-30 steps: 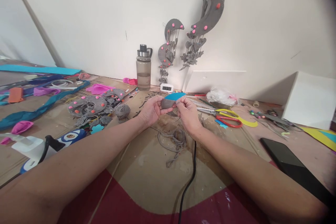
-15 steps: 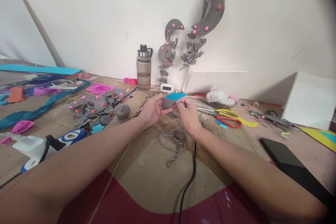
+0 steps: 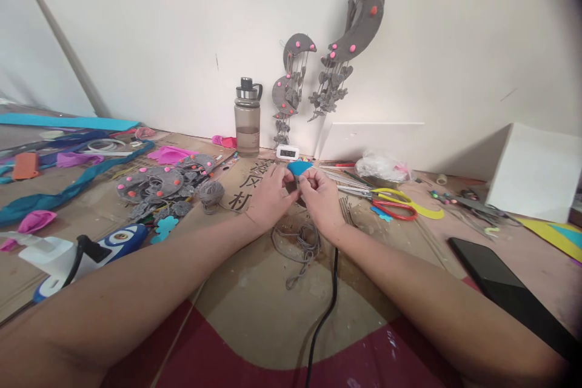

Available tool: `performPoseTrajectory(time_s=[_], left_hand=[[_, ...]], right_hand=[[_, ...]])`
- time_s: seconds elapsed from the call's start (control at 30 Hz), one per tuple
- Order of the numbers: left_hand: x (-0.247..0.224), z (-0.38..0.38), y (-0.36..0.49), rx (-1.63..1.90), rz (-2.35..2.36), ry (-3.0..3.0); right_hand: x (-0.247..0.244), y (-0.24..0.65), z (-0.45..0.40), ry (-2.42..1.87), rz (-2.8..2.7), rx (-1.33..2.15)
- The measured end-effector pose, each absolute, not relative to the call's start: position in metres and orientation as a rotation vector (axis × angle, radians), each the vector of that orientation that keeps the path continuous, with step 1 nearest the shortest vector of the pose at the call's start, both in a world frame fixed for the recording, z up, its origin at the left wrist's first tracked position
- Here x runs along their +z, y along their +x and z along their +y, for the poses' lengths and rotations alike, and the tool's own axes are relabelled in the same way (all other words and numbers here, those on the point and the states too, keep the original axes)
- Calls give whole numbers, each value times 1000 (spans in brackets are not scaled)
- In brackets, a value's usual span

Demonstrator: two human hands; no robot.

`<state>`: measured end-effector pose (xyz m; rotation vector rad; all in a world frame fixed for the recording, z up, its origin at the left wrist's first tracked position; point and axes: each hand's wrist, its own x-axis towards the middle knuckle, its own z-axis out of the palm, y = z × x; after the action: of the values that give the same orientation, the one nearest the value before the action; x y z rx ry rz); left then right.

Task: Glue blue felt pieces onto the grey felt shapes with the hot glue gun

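Note:
Between my two hands is a small blue piece [image 3: 299, 167], which looks like foam sheet or felt, with part of a grey piece beneath it mostly covered by my fingers. My left hand [image 3: 271, 195] pinches it from the left, fingers curled. From the right, my right hand [image 3: 322, 199] grips it with thumb and fingertips close to the left ones. Below the hands lies loose grey yarn [image 3: 305, 245] on the cardboard, and a grey yarn ball [image 3: 211, 196] sits left of my left wrist.
A water bottle [image 3: 247, 118] and a small digital clock [image 3: 288, 152] stand at the back. Scissors [image 3: 394, 206] and a phone [image 3: 486, 270] lie to the right. Grey crescent ornaments [image 3: 150, 185] and a power strip [image 3: 113, 242] are at left. A black cable [image 3: 331, 303] runs forward.
The blue-and-grey piece has turned and less of it shows. My hands have drawn closer together, the left now curled more tightly around it.

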<state>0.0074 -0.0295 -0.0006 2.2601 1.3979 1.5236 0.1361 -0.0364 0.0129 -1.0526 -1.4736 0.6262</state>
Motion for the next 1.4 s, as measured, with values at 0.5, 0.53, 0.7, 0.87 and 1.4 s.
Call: performPoseTrajectory(time_s=[0.5, 0.53, 0.7, 0.87, 1.4], left_hand=[[9, -28, 7, 1451, 1281, 1464], [9, -28, 7, 1457, 1224, 1410], [6, -26, 10, 1487, 900, 1140], [7, -27, 13, 1503, 796, 1051], [8, -19, 5, 1521, 750, 965]], right_hand=[[8, 136, -37, -1019, -1629, 573], [8, 136, -37, -1023, -1627, 566], [5, 139, -31, -990, -1574, 553], [2, 141, -26, -965, -1549, 565], [1, 142, -25, -960, -1516, 631]])
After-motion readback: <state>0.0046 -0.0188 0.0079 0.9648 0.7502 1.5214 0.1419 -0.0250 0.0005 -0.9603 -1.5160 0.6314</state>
